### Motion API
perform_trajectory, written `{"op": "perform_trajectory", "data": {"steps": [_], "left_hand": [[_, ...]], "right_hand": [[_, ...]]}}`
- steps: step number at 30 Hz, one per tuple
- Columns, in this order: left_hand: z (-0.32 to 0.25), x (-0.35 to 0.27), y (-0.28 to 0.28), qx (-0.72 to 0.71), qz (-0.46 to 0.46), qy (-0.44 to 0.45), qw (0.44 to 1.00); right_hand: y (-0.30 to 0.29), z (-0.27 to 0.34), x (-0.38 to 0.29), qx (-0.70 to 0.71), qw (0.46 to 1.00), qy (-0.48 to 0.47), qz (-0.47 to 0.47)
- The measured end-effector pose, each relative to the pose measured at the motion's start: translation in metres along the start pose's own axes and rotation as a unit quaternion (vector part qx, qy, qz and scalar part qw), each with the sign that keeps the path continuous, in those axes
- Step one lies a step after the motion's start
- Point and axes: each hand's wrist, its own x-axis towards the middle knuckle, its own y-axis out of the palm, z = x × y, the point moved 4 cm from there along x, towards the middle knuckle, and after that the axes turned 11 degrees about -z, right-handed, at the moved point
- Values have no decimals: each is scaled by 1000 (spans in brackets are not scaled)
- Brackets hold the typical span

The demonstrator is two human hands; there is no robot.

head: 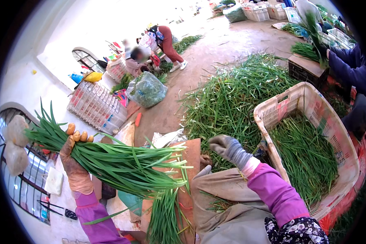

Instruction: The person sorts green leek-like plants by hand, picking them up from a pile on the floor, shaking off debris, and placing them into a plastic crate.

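My left hand [74,152], in a stained tan glove, grips a thick bunch of Chinese chives [125,164]. Their pale cut ends point right, above a reddish-brown board [192,149]; the leaf tips stick out to the left past my fingers. More chives [164,216] lie on the board below the bunch. My right hand [227,149], in a grey knit glove, is over my knee, at the near edge of a large heap of loose greens [231,106]. Its fingers are loosely bent and nothing shows in them.
A white plastic crate [280,152] holding greens stands close on my right. Beyond it, a person in a dark sleeve [350,64] handles greens at a low box [308,70]. Stacked crates [96,105] and a clear plastic bag [148,90] stand at left; other people work farther back.
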Motion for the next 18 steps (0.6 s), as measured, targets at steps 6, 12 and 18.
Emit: {"op": "perform_trajectory", "data": {"steps": [6,12,18], "left_hand": [[15,-1,17,-10,48,-31,998],[26,-11,47,-11,51,-80,995],[48,-21,44,-10,76,-117,990]], "right_hand": [[35,63,17,-80,994,49,57],[42,71,20,-280,924,-6,261],[56,52,4,-143,918,33,369]]}}
